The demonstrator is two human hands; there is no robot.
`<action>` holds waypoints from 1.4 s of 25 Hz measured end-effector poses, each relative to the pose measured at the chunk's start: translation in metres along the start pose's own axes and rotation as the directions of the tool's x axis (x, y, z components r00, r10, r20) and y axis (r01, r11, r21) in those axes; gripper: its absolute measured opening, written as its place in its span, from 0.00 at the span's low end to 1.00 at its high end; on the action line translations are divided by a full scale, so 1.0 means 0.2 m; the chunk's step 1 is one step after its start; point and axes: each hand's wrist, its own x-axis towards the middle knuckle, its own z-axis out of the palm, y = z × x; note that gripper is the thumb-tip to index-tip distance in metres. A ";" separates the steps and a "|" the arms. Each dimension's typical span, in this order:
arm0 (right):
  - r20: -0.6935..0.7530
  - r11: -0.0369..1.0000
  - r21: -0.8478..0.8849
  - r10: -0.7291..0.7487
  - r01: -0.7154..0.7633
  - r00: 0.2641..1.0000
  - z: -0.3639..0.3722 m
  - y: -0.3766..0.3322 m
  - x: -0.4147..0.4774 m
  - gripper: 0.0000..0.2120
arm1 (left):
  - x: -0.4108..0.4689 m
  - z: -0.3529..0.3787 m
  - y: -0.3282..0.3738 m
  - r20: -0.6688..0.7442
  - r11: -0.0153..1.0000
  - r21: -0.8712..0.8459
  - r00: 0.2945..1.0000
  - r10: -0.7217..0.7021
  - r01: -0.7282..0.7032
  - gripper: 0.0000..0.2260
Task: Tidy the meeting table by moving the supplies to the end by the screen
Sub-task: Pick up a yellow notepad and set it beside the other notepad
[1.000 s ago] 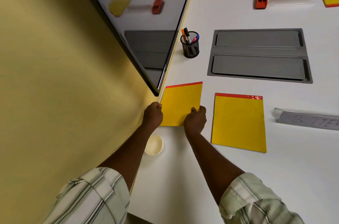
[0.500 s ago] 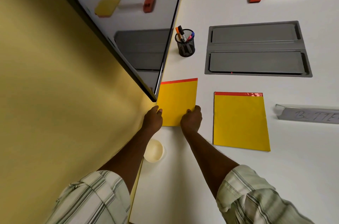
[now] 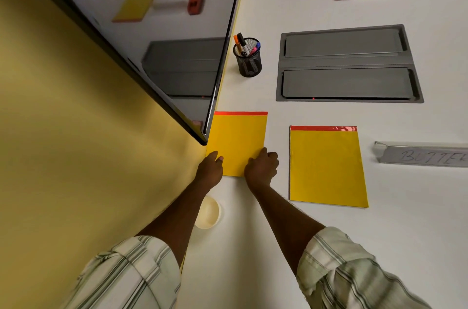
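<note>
The yellow pad (image 3: 238, 141), with a red strip along its far edge, lies flat on the white table (image 3: 253, 245), its left edge up against the lower corner of the dark screen (image 3: 164, 43). Both hands hold its near end. The left hand (image 3: 210, 169) is at the near left corner with the thumb laid on top; its fingers are hidden. The right hand (image 3: 262, 167) has curled fingers closed on the near right corner.

Just right of the right hand lies a second yellow pad (image 3: 326, 167), apart from the first, and further right a grey name plate (image 3: 425, 155). Beyond the hands, a black mesh pen cup (image 3: 248, 60) stands by the screen, with a grey floor-box hatch (image 3: 349, 63) to its right. Just behind the left hand, under the forearm, sits a small cream bowl (image 3: 209, 212).
</note>
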 end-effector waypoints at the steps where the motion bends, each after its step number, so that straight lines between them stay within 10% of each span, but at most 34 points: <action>1: 0.008 1.000 -0.006 -0.019 0.019 1.000 0.00 0.01 0.00 0.22 | 0.00 0.01 0.00 0.012 1.000 -0.001 1.000 -0.005 0.005 0.20; 35: -0.453 0.999 0.034 -0.002 0.019 0.891 -0.69 0.56 0.03 0.19 | -0.26 0.64 0.54 0.044 0.992 -0.019 0.991 0.128 -0.127 0.14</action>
